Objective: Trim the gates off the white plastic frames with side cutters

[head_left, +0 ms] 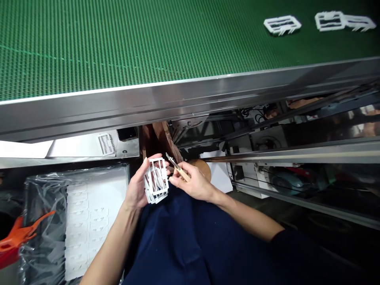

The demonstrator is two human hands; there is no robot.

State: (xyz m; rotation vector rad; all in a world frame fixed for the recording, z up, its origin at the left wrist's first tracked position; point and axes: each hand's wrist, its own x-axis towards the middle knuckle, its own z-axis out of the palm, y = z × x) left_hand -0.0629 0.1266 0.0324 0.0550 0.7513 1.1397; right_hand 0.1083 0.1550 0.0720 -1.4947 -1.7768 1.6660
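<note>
In my left hand (139,186) I hold a few white plastic frames (164,184), stacked loosely one on another, with slots and thin bars across them. My right hand (194,183) is closed around a pair of nippers (183,174) with pale handles. The metal jaws point up and left, just beside the upper right edge of the frames. Both hands are close together above my lap, below the conveyor's edge. Whether the jaws touch the plastic I cannot tell.
A green conveyor belt (124,43) with a metal side rail (148,97) carries white frames (282,25) at far right. Lower left stands a plastic-lined box (44,237) holding a white sheet of parts (89,221). An orange clamp (20,233) is beside it. A phone (127,133) lies on the shelf.
</note>
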